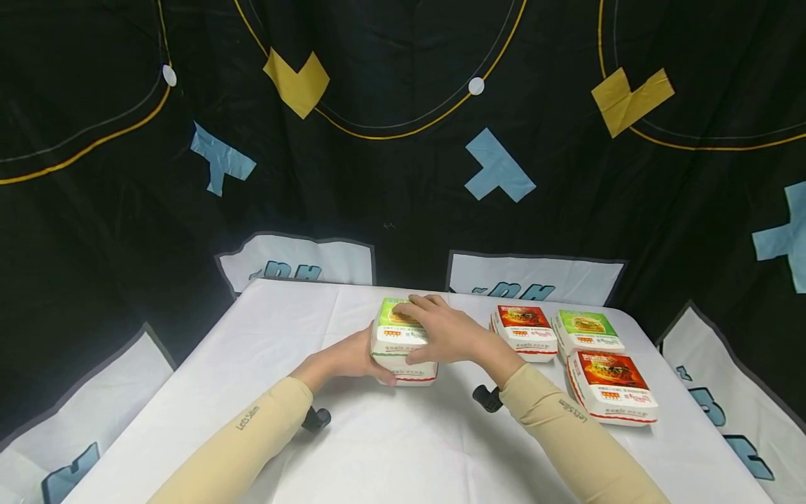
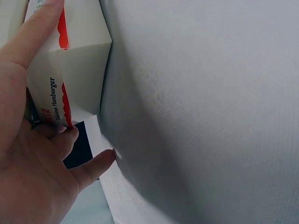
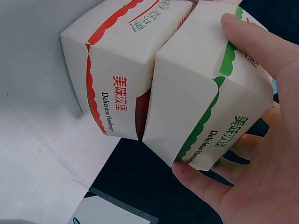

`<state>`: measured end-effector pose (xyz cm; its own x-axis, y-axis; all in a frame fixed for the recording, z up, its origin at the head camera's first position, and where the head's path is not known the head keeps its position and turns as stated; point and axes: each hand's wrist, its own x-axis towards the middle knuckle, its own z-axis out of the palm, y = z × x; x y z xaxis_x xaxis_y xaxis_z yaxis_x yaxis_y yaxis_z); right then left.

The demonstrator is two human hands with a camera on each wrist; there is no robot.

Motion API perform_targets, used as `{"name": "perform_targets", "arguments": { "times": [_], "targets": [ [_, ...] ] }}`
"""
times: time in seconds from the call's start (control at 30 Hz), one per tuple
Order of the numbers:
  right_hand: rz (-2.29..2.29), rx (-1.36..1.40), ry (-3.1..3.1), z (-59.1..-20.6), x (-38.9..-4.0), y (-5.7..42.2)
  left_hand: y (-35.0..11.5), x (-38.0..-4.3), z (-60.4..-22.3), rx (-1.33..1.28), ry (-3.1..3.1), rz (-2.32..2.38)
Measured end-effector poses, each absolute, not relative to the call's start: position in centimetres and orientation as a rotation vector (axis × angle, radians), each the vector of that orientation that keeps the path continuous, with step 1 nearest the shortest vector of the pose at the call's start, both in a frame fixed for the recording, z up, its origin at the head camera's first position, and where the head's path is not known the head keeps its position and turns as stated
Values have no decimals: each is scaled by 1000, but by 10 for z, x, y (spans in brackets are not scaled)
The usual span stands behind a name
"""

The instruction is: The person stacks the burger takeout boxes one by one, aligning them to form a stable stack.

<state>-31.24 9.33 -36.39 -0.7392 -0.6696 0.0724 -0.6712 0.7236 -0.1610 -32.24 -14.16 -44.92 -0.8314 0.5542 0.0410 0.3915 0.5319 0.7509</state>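
Observation:
Two paper hamburger boxes stand stacked near the middle of the table. On top is the green-trimmed hamburger box (image 1: 389, 339), set upright on the red-trimmed hamburger box (image 1: 415, 373). My right hand (image 1: 450, 330) grips the upper box, thumb on its near side and fingers over the lid. In the right wrist view, that green-trimmed box (image 3: 187, 93) sits slightly askew against the red-trimmed box (image 3: 117, 84). My left hand (image 1: 349, 355) holds the lower box from the left. The left wrist view has the thumb across its front, with other fingertips behind its edge.
To the right stand a small red-lidded box (image 1: 524, 325), a green-lidded box (image 1: 587, 329) and a nearer red-lidded box (image 1: 612, 381), close together. A white cloth covers the table (image 1: 403, 448). Behind hangs a black curtain (image 1: 390, 203) with taped shapes.

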Motion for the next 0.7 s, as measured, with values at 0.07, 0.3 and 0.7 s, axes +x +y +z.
{"name": "perform_targets", "arguments": {
  "times": [0.07, 0.3, 0.7],
  "targets": [
    [281, 1133, -2903, -364, -313, 93, -141, -322, -449, 805, 2564, 1186],
    [287, 1135, -2907, -365, -315, 92, -141, -321, -449, 791, 2566, 1183],
    [286, 1112, -2933, -365, -318, 92, -140, -323, -450, 771, 2555, 1193]
  ]
}}
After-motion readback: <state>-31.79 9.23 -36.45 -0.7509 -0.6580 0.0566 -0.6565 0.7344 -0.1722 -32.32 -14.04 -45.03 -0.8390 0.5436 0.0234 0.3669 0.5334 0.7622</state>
